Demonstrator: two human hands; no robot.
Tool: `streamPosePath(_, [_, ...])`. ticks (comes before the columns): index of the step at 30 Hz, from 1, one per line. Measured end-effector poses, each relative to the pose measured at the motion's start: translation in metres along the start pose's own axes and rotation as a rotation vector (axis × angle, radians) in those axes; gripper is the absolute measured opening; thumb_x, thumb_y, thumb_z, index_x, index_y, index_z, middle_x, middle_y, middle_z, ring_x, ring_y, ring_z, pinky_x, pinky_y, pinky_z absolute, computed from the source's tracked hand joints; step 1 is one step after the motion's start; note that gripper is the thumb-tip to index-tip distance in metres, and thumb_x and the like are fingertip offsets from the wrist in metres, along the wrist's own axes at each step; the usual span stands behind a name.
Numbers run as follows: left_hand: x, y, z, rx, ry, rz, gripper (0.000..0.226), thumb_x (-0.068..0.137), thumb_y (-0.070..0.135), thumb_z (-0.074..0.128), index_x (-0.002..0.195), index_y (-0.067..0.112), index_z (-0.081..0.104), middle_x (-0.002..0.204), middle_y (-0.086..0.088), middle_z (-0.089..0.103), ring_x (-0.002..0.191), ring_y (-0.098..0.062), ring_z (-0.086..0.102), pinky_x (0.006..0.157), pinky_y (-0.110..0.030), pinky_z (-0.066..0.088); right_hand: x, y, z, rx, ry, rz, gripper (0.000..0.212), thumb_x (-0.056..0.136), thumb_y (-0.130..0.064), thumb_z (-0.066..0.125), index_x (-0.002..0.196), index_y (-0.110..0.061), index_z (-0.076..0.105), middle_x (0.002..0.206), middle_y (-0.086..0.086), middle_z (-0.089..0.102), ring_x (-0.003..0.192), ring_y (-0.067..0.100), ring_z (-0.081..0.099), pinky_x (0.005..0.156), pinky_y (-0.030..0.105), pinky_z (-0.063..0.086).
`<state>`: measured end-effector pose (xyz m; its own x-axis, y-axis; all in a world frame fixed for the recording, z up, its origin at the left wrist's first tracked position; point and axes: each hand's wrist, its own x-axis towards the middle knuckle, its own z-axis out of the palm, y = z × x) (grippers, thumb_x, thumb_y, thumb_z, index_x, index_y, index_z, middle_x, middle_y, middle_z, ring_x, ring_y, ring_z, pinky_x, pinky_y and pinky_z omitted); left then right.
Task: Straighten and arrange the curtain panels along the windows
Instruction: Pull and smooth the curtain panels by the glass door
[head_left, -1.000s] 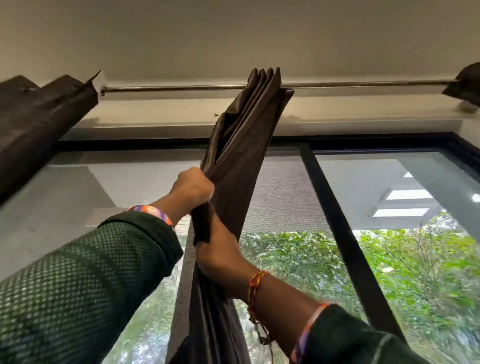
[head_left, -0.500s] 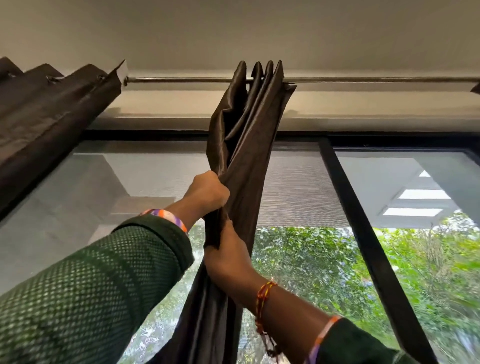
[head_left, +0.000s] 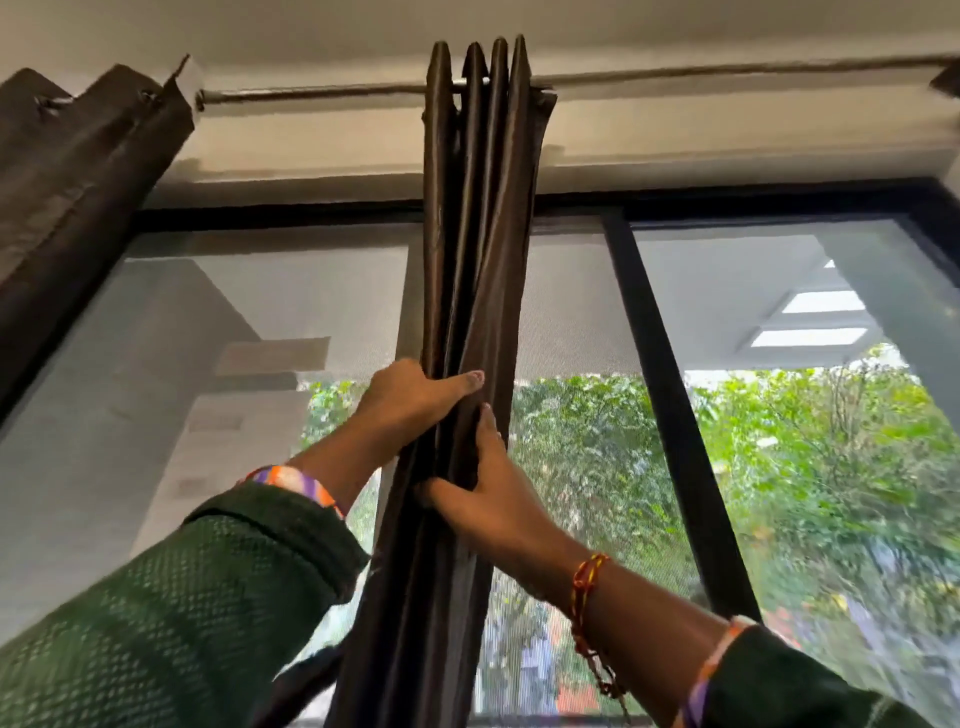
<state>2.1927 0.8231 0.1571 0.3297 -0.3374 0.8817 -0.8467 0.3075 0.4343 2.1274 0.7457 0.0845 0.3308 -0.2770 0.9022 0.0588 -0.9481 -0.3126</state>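
Head cam: L hand (head_left: 402, 397) + R hand (head_left: 480, 496) fingers wrapped tight round bunched curtain panel (head_left: 475, 249) under rod (head_left: 311, 93).

Your curtain panel (head_left: 470, 218) now hangs straight from the rod (head_left: 322, 93) instead of slanting. Your left hand (head_left: 410, 397) loosens from a fist, thumb laid across the folds, and your right hand (head_left: 488, 499) flattens against them.
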Motion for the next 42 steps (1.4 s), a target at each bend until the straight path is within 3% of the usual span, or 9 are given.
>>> streamPosePath(6, [-0.097,-0.038,0.021,0.120,0.068,-0.102,0.035,0.083,0.035,0.062,0.108,0.010,0.061,0.107,-0.012,0.066,0.098,-0.031,0.061,0.078,-0.031,0.048,-0.089,0.015,0.005,0.050,-0.030,0.146,0.087,0.064,-0.026,0.047,0.145,-0.028,0.017,0.117,0.011,0.062,0.092,0.023,0.063,0.067,0.024,0.047])
streamPosePath(13, [-0.232,-0.096,0.030,0.240,-0.023,-0.291,0.031,0.084,0.019,0.059,0.114,0.014,0.053,0.106,-0.012,0.065,0.100,-0.033,0.060,0.078,-0.033,0.048,-0.213,0.037,0.035,0.045,-0.048,0.394,0.061,0.079,-0.002,0.053,0.133,-0.025,0.037,0.100,0.001,0.069,0.088,0.021,0.066,0.065,0.024,0.049])
streamPosePath(17, [-0.295,-0.119,0.029,0.297,-0.057,-0.354,0.053,0.085,0.014,0.057,0.133,0.015,0.037,0.107,-0.015,0.064,0.097,-0.035,0.061,0.079,-0.038,0.051,-0.278,0.040,0.036,-0.020,-0.060,0.550,0.077,0.080,0.004,0.049,0.148,-0.014,0.017,0.111,0.011,0.063,0.093,0.025,0.062,0.057,0.011,0.038])
streamPosePath(20, [-0.336,-0.131,0.026,0.311,-0.094,-0.305,0.088,0.087,0.012,0.056,0.148,0.020,-0.008,0.114,-0.020,0.061,0.088,-0.036,0.063,0.074,-0.039,0.051,-0.318,0.029,0.033,-0.102,-0.019,0.583,0.091,0.084,0.002,0.051,0.148,-0.012,-0.012,0.154,0.015,0.020,0.140,0.024,0.027,0.100,0.009,0.025])
streamPosePath(22, [-0.355,-0.134,0.024,0.302,-0.125,-0.205,0.094,0.087,0.010,0.054,0.142,0.028,-0.020,0.131,-0.020,0.051,0.079,-0.032,0.061,0.064,-0.031,0.046,-0.339,0.020,0.031,-0.255,0.074,0.499,0.100,0.084,-0.003,0.054,0.140,-0.017,-0.028,0.154,0.011,-0.020,0.142,0.014,-0.019,0.116,0.023,0.003])
streamPosePath(24, [-0.367,-0.133,0.023,0.317,-0.159,-0.103,0.092,0.087,0.009,0.053,0.138,0.036,-0.019,0.153,-0.013,0.021,0.084,-0.031,0.061,0.063,-0.029,0.043,-0.357,0.017,0.031,-0.415,0.132,0.344,0.105,0.082,-0.007,0.053,0.140,-0.020,-0.032,0.150,0.009,-0.026,0.137,0.010,-0.031,0.118,0.031,-0.007])
streamPosePath(29, [-0.380,-0.132,0.039,0.279,-0.249,-0.048,0.078,0.086,0.009,0.054,0.142,0.040,0.008,0.155,-0.016,0.012,0.092,-0.030,0.061,0.080,-0.027,0.045,-0.383,0.025,0.024,-0.398,0.029,0.164,0.097,0.078,-0.008,0.049,0.146,-0.016,-0.020,0.154,0.008,-0.002,0.145,0.014,-0.008,0.117,0.023,-0.002])
streamPosePath(35, [-0.386,-0.141,0.072,0.126,-0.301,-0.209,0.053,0.085,0.000,0.047,0.133,0.022,0.048,0.097,-0.026,0.065,0.086,-0.037,0.062,0.076,-0.032,0.048,-0.394,0.049,0.011,-0.177,-0.175,0.471,0.100,0.083,-0.020,0.065,0.147,-0.015,-0.012,0.152,0.005,0.026,0.137,0.021,0.033,0.101,0.013,0.022])
streamPosePath(42, [-0.401,-0.124,0.097,-0.031,-0.452,-0.109,0.046,0.086,-0.001,0.038,0.128,0.008,0.053,0.122,-0.015,0.061,0.112,-0.024,0.057,0.083,0.003,0.031,-0.401,0.071,0.026,-0.126,-0.067,0.668,0.082,0.086,-0.002,0.055,0.150,-0.010,0.003,0.133,0.010,0.055,0.117,0.022,0.056,0.087,0.008,0.033])
